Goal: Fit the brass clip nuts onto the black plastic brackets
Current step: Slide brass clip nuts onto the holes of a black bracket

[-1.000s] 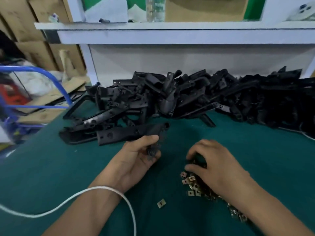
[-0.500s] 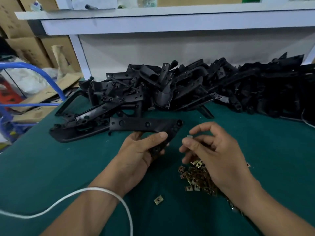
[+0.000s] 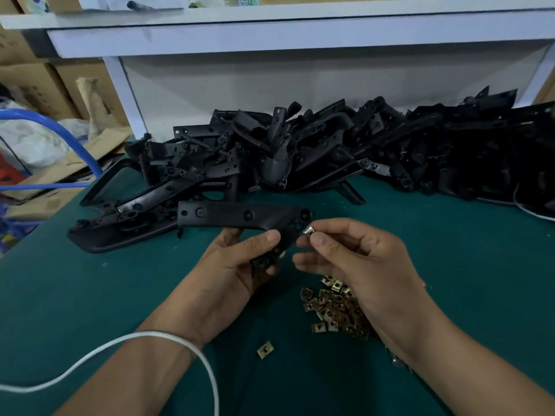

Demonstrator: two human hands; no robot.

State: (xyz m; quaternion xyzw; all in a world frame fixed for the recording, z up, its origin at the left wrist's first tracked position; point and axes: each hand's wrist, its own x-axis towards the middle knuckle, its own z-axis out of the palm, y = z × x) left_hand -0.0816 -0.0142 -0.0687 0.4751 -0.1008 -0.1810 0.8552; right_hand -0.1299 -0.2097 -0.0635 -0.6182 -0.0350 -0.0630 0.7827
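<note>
The left hand [image 3: 240,265] has its grip closed around a long, flat black plastic bracket [image 3: 240,216], thumb laid across the front of its lower, angled leg and fingers curled behind, so the matte, faintly textured bar juts out level to the left above the dark green felt-like tabletop [image 3: 90,295]. Round holes and raised bosses stud the bracket's face, and its rounded right end carries a ringed hole. Just beside that end, the right hand [image 3: 354,262] pinches a small, shiny, folded brass clip nut [image 3: 308,230] between thumb and forefinger, the other fingers loosely curled beneath; whether the nut touches the bracket cannot be told. Below the right wrist a loose heap of square, yellowish brass clip nuts [image 3: 333,310], each with a hole in the middle, lies on the tabletop, partly hidden by the hand, and a single stray brass nut [image 3: 265,349] rests apart from it, nearer the person. Behind the hands a long, tangled pile of glossy and matte black plastic brackets [image 3: 330,154] stretches across the back of the tabletop against a white shelf frame [image 3: 270,40]. A thin white cable [image 3: 156,337] loops over the left forearm. Brown cardboard boxes [image 3: 36,85] and a blue tubular metal frame [image 3: 45,121] stand off the left edge.
</note>
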